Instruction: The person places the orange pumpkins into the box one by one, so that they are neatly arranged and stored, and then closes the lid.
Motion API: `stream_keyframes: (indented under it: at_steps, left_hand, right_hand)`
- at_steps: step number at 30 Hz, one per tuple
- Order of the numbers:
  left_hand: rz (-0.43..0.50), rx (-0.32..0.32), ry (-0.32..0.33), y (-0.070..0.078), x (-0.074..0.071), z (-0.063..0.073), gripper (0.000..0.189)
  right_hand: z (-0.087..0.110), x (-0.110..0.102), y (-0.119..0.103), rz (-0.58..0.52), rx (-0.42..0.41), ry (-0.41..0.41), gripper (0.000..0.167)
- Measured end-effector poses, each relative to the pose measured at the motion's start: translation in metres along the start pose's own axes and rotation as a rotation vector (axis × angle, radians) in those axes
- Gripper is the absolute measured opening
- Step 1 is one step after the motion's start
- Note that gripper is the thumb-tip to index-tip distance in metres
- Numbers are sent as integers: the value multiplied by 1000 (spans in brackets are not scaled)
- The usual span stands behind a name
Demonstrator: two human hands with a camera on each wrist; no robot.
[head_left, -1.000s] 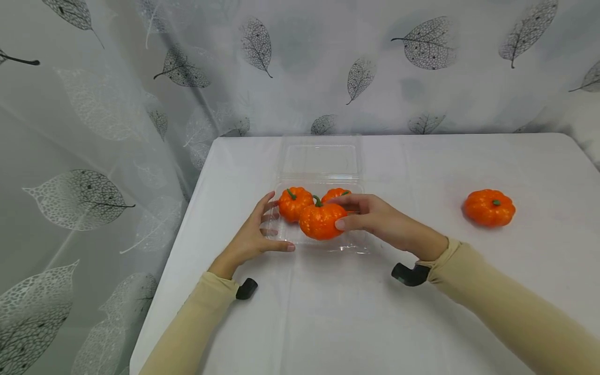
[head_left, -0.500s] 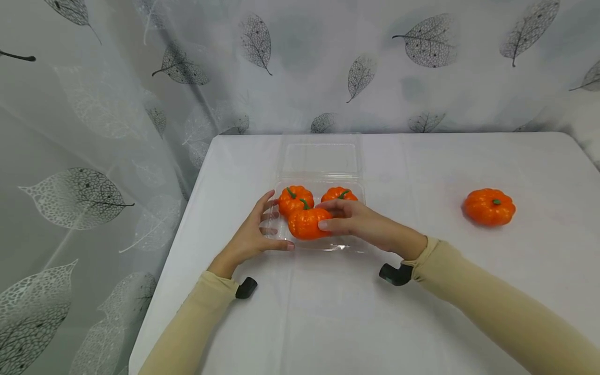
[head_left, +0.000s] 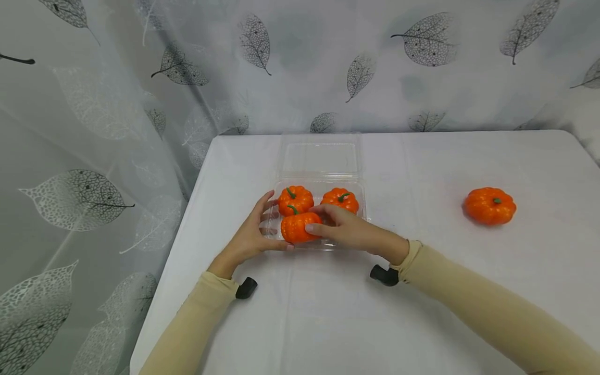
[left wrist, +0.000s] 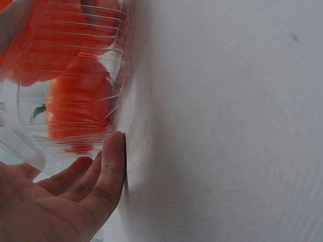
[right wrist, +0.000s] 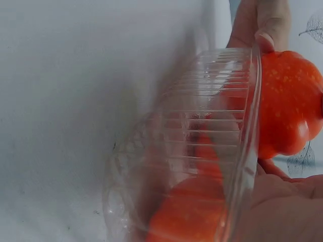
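A clear plastic clamshell box [head_left: 321,158] lies on the table with its lid folded back. My left hand [head_left: 248,238] holds its front left corner, fingers along the left side and thumb at the front edge. My right hand [head_left: 349,229] grips a small orange pumpkin [head_left: 295,229] with a green stem, tilted, over the front left of the box. In the right wrist view, that pumpkin [right wrist: 287,103] stands partly above the rim beside the left thumb. Behind it in the box sit a left pumpkin [head_left: 297,197] and a right pumpkin [head_left: 341,198], the latter partly covered by the right hand.
Another orange pumpkin [head_left: 490,206] rests on the white table [head_left: 450,250] far to the right. A leaf-patterned curtain [head_left: 300,62] hangs behind the table and along its left side.
My right hand has carried its pumpkin leftward and slightly down toward the box's front left, uncovering more of the right pumpkin. The left hand has stayed at the box corner.
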State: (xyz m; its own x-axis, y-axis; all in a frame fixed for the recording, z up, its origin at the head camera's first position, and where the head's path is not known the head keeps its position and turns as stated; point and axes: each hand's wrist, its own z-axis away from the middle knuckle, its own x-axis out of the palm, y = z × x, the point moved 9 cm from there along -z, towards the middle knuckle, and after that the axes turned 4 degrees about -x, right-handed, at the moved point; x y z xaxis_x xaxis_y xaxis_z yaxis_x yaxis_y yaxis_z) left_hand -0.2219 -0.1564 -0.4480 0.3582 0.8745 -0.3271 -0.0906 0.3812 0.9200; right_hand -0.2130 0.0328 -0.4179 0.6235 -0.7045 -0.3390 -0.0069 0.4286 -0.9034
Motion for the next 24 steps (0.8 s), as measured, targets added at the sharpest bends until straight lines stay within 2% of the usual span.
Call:
stream_keyframes:
  at_steps: [7, 17, 24]
  left_hand:
    - [-9, 16, -4, 1, 0, 0, 126]
    - [-12, 12, -4, 1, 0, -1, 126]
    - [-18, 15, -3, -1, 0, -2, 128]
  right_hand:
    - [-2, 3, -3, 46, -35, 29, 72]
    - [-2, 4, -2, 150, -45, 40, 71]
    - [-2, 5, 2, 179, -39, 43, 71]
